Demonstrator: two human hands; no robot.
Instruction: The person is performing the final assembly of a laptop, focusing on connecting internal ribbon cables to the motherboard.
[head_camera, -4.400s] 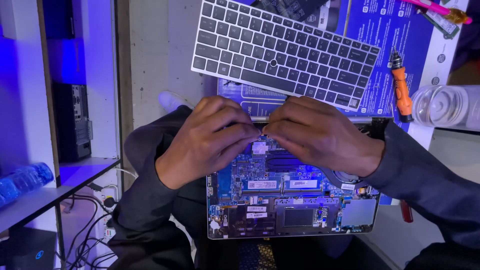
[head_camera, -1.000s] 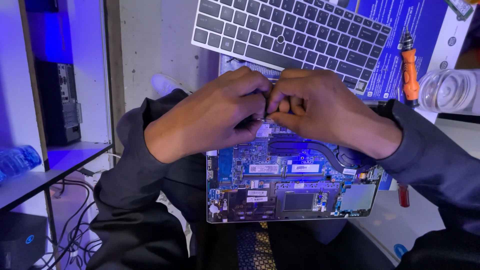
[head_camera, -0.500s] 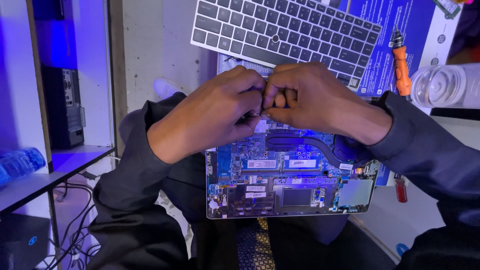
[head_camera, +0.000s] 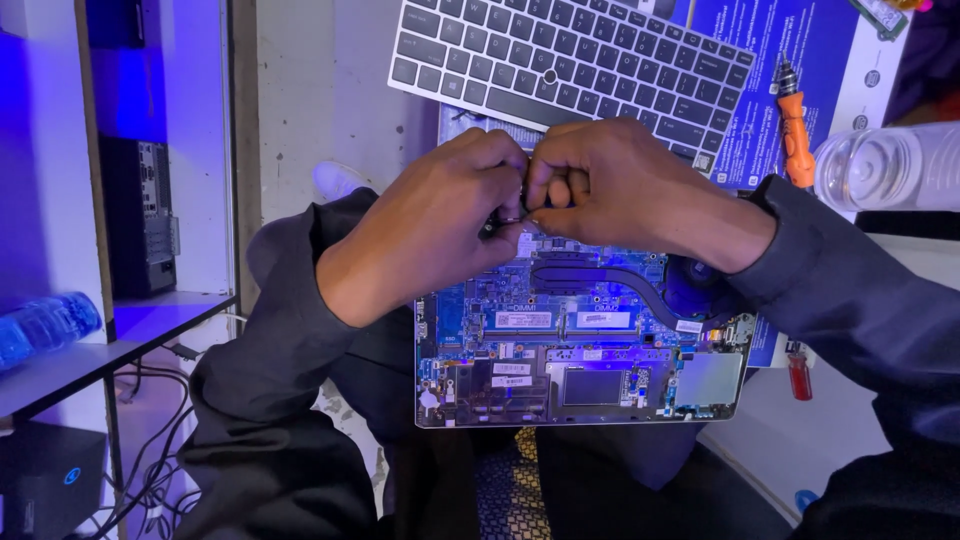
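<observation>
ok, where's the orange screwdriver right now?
Head view, upper right: the orange screwdriver lies on the blue sheet, between the keyboard and the clear bottle.

Both hands, left hand (head_camera: 430, 235) & right hand (head_camera: 610, 185), shifted up the open laptop (head_camera: 585, 350) toward the keyboard (head_camera: 570, 60).

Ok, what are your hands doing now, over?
Left hand and right hand pinched together on a small part, too hidden to identify. Open laptop board underneath. Keyboard lies behind, clear.
</observation>
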